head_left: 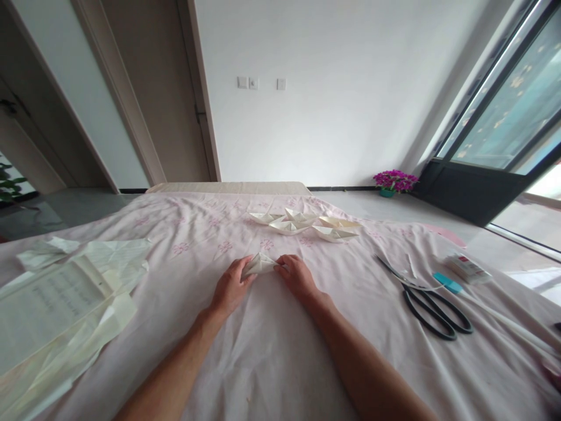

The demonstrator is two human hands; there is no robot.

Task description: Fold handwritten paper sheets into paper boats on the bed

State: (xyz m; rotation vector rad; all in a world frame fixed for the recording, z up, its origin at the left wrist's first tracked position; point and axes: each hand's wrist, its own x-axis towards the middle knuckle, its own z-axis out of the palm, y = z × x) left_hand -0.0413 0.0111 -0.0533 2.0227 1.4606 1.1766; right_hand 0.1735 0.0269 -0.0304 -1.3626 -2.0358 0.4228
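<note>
Between my two hands, low over the cloth-covered surface, is a folded paper boat [262, 263] with a raised peak in its middle. My left hand [232, 285] grips its left end between thumb and fingers. At the opposite end, my right hand [298, 277] pinches the paper tip. Just beyond, several finished paper boats stand in a cluster, among them a white paper boat [291, 227] at the front and a yellowish paper boat [339, 223] on the right.
Loose paper sheets [65, 292] are piled at the left. Black-handled scissors [433, 310] lie at the right, near a light-blue object [447, 283] and a small white box [468, 268]. A wrinkled pink floral cloth [272, 362] covers the surface. Purple flowers [395, 180] stand on the floor beyond.
</note>
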